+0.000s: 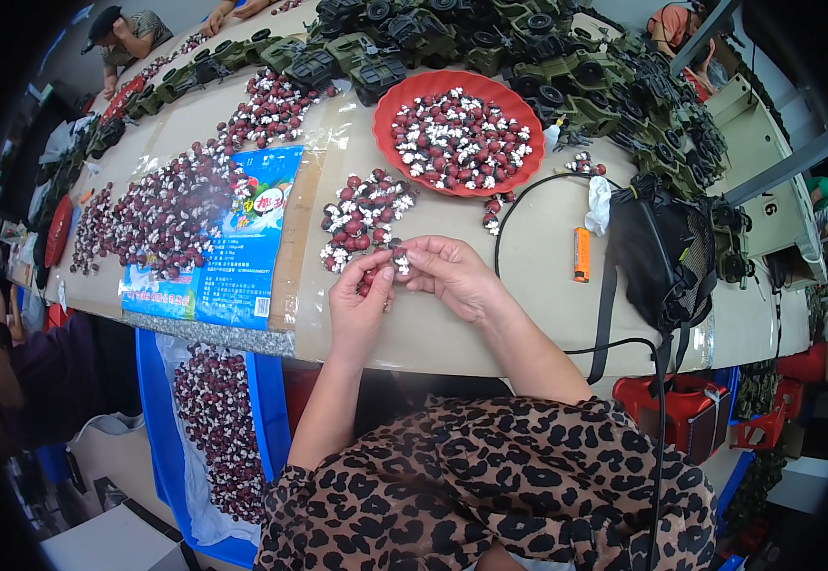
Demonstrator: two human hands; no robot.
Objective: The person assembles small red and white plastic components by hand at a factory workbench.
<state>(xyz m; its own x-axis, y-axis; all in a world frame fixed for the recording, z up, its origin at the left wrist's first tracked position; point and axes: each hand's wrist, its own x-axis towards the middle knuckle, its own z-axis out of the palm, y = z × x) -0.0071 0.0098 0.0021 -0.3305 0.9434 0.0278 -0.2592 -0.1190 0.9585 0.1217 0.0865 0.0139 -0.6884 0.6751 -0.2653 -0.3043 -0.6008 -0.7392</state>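
Note:
Fingertips of both my hands meet just below a loose pile of small red, white and black toy figure parts (366,217). My left hand (357,306) is closed on a small red and white figure part, mostly covered by the fingers. Pinched in my right hand (457,278) is a small dark and white figure part (401,259), touching the left fingertips. Beyond the hands stands a red scalloped bowl (384,122) full of the same parts. A small white bottle (554,133) is by the bowl's right rim.
Green toy vehicles (362,68) are heaped along the far side. More figure parts lie left on a blue printed sheet (264,255). At right are a black bag (657,257) with a cable, an orange item (581,255) and white tissue (598,206). A blue crate (153,390) stands below the table's edge.

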